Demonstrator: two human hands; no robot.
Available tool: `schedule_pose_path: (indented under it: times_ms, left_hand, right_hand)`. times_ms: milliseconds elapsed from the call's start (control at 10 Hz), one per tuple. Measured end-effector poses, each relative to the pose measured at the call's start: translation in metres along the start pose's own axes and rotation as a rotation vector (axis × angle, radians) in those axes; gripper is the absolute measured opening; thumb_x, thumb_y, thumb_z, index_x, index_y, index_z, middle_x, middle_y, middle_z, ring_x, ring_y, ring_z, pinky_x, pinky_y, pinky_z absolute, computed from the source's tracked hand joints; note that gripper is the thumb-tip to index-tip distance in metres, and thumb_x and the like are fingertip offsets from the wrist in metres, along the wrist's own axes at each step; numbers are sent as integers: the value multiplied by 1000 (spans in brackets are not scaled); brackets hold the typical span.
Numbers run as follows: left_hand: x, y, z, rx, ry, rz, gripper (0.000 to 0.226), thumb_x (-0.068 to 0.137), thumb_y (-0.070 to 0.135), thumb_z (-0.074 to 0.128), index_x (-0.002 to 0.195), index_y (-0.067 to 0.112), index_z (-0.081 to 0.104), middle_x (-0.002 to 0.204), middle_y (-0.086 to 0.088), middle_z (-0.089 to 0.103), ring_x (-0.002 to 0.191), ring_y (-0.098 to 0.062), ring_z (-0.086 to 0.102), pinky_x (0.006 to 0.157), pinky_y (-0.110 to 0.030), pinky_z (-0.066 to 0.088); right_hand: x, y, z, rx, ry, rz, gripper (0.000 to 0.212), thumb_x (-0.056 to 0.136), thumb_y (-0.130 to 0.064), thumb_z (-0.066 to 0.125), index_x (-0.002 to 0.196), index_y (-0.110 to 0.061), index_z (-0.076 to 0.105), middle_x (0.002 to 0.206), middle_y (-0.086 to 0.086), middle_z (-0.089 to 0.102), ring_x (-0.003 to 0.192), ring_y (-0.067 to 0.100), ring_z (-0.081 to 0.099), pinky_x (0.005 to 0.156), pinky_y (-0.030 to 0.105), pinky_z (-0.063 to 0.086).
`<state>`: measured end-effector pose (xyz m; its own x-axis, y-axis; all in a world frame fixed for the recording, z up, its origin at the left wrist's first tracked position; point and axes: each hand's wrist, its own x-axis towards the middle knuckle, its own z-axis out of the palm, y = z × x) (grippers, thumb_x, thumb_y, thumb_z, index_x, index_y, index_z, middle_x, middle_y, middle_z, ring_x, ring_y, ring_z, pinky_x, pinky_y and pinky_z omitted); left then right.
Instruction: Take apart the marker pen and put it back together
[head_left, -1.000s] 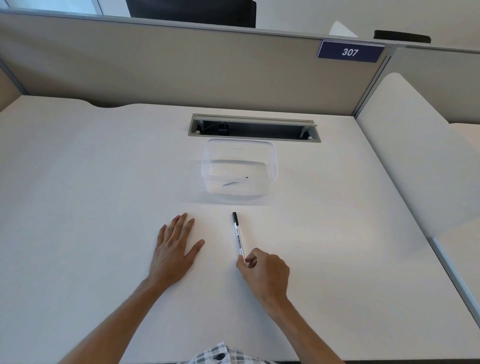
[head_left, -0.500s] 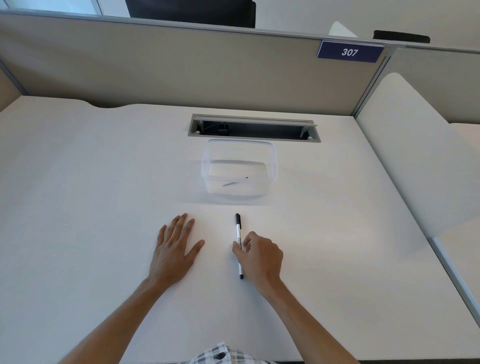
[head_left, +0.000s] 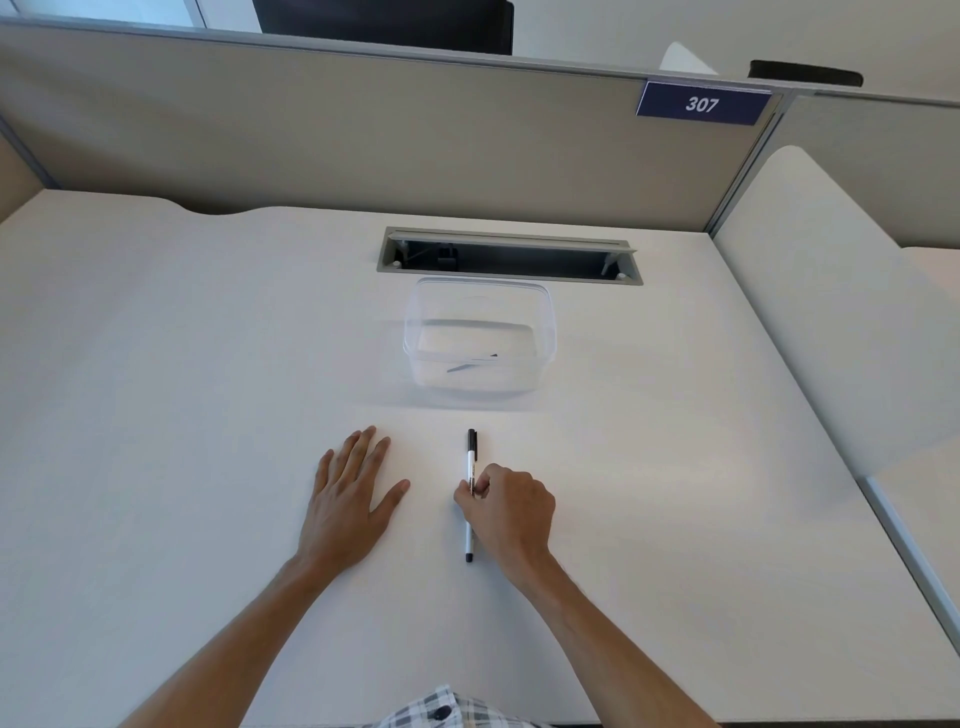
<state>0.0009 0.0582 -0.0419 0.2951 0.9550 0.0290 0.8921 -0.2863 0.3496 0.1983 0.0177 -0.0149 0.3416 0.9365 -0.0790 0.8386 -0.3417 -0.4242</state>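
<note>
Fingers (head_left: 480, 488) of right hand (head_left: 511, 512) pinch marker pen (head_left: 470, 467); left hand (head_left: 348, 499) lies flat, spread.

Right hand (head_left: 506, 512) has moved from the marker pen (head_left: 470, 467)'s 6 o'clock end toward 12 o'clock to mid-barrel; fingertips now appear closed on it, pen realigned straight

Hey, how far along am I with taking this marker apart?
Nothing is apart yet: the marker pen lies whole on the desk, black cap on. Your right hand is pinching its barrel; your left hand rests flat beside it. Disassembly and reassembly both remain.
</note>
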Motion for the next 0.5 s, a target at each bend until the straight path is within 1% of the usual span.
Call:
schedule_pose_path:
  times_ms: [100,300,400,500]
  left_hand:
    - [0,0,0,2,-1,2,85,85,73,3,151,23,23,162,2,15,149,-14,6,122,-41,6]
    - [2,-2,3,0,6,1,77,88,67,16,150,23,25,161,2,16,149,-14,7,121,-42,7]
    - [2,-1,2,-6,6,-1,74,89,64,19,150,23,25,161,2,16,149,-14,7,121,-42,8]
    - [1,-2,3,-13,-6,-2,75,88,65,19,150,23,26,161,2,16,149,-14,7,121,-42,7]
  right_hand:
    - [0,0,1,-1,-1,-2,31,85,-45,56,77,-17,66,66,0,70,65,26,65,62,30,47]
    - [1,0,-1,-5,-12,7,35,84,-50,57,76,-17,66,65,0,69,65,26,64,61,29,44]
    - [1,-2,-2,12,-10,18,36,83,-53,57,79,-19,64,68,-1,70,68,27,66,63,30,46]
    - [1,2,-3,41,26,16,37,84,-56,55,91,-20,63,72,-2,72,71,27,68,65,31,50]
